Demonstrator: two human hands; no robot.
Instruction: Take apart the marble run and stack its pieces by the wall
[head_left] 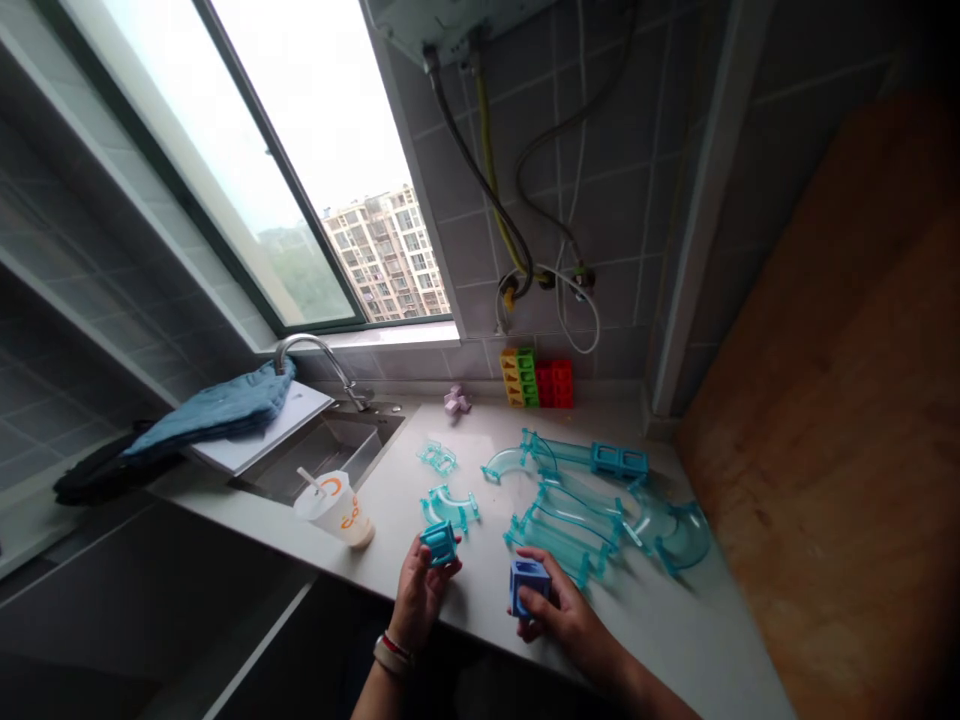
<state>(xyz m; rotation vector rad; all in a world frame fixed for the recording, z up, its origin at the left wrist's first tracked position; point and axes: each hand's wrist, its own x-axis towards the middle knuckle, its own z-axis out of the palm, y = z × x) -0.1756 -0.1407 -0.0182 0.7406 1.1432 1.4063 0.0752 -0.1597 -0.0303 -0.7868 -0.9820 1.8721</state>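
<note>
Near the counter's front edge, my left hand (421, 592) is closed around a teal block (439, 545) with openings in its sides. To its right, my right hand (559, 608) grips a blue cube block (529, 580) with cut-out faces, the thumb on its front. The two blocks are apart. Just beyond my left hand lies a curved clear-teal track piece (450, 507). Several straight clear-teal track pieces (564, 535) lie beyond my right hand, with a wide curved piece (679, 535) at their right end.
A drink cup with a straw (337, 508) stands left, beside the sink (315, 455). Stacked yellow, green and red blocks (536, 378) and a pale purple piece (456, 401) are near the wall. Small clear-teal pieces (437, 457) lie mid-counter. An orange-brown board (840, 400) rises at right.
</note>
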